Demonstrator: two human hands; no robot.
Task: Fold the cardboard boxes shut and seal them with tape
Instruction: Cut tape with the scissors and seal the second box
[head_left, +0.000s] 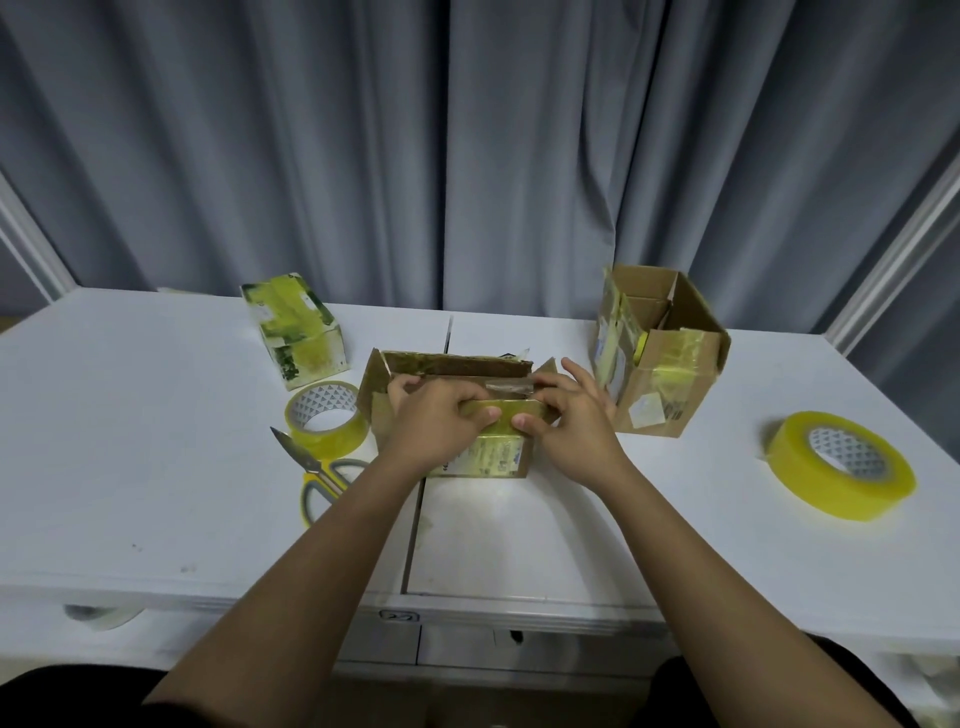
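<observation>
Grey curtains behind white table (156, 467); centre frame, my left hand (436, 421) and right hand (566, 421) pinch the box (488, 452) front flap. Springy flaps may reopen before taping.

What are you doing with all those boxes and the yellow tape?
A person is closing the middle box. The left hand and right hand both grip its near flap, folding it. Its far flap still stands up, so no sealing yet. An open box waits on the right, a taped box on the left. Two tape rolls and scissors lie on the table.
</observation>
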